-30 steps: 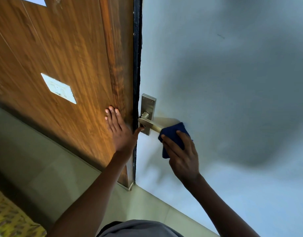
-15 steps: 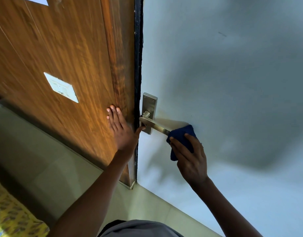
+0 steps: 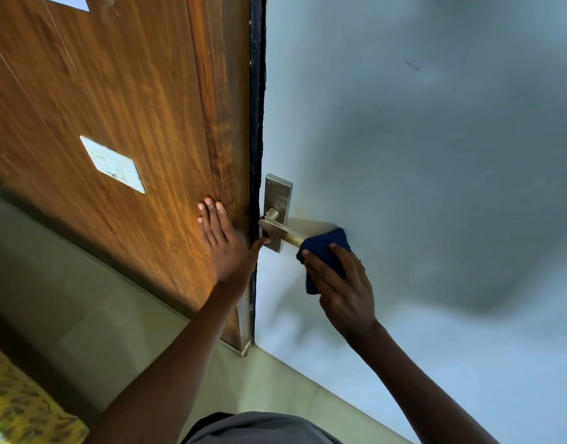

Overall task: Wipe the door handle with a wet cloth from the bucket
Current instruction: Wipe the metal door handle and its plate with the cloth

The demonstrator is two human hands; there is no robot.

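Nearest the camera, at the bottom edge, a fold of grey clothing (image 3: 259,429) shows, with a yellow patterned fabric (image 3: 19,408) in the lower left corner on the pale tiled floor (image 3: 93,331). Both bare forearms reach up and away from there. The left hand (image 3: 226,245) lies flat and spread against the brown wood-grain panel (image 3: 131,107), fingers together and pointing up, holding nothing; its thumb stretches across the black door edge (image 3: 257,91) and touches the foot of the handle's plate. The right hand (image 3: 343,290) is closed around a dark blue cloth (image 3: 324,248), fingers wrapped over it from the front, and the cloth is bunched over the outer end of the brushed-metal lever door handle (image 3: 282,230). The lever's inner part is bare and runs to a rectangular metal backplate (image 3: 278,197) screwed to the pale blue-grey door face (image 3: 404,139). Farther up the wooden panel sits a white rectangular switch plate (image 3: 112,164).
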